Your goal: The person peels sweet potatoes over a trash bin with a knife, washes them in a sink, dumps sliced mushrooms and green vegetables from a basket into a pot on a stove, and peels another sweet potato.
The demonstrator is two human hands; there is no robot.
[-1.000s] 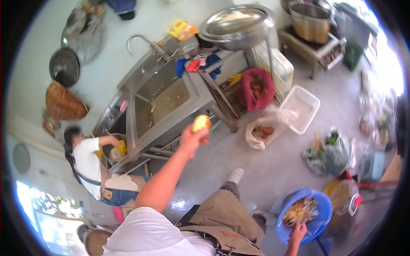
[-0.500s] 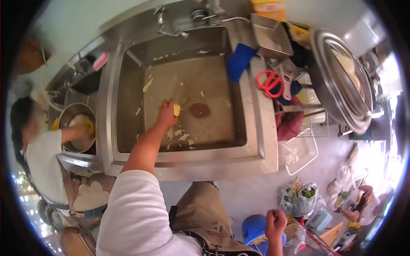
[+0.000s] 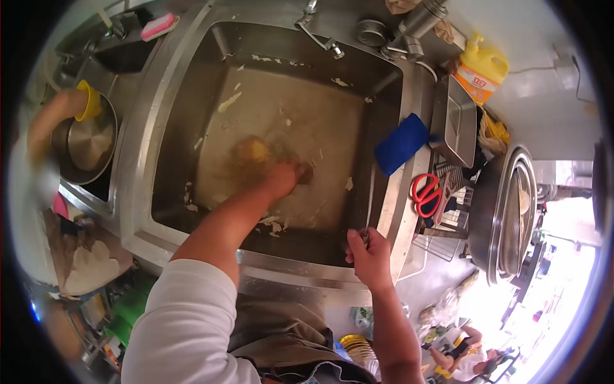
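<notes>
A large steel sink (image 3: 192, 115) holds cloudy water with pale peel scraps (image 3: 230, 101) floating on it. Under the water rests a yellow peeled potato (image 3: 251, 150), blurred. To its right, my left hand (image 3: 284, 178) has reached down with its fingers closed around a brown, unpeeled potato (image 3: 306, 174), partly covered by the hand. Over the sink's front right edge, my right hand (image 3: 371, 253) is closed around a slim metal knife (image 3: 371, 198), seen edge-on and pointing up the view; its handle is mostly hidden in the fist.
A blue cloth (image 3: 401, 144) drapes over the sink's right rim, near red-handled scissors (image 3: 426, 195). Beyond stand a metal pan (image 3: 459, 121), a yellow detergent jug (image 3: 480, 67) and large steel bowls (image 3: 505, 217). At left, another person's hand holds a yellow cup (image 3: 88, 101) over a pot (image 3: 89, 144).
My left hand has let go of the yellow potato and moved right onto the brown one. My right hand has come up from beside my leg to the sink edge, now showing the knife.
</notes>
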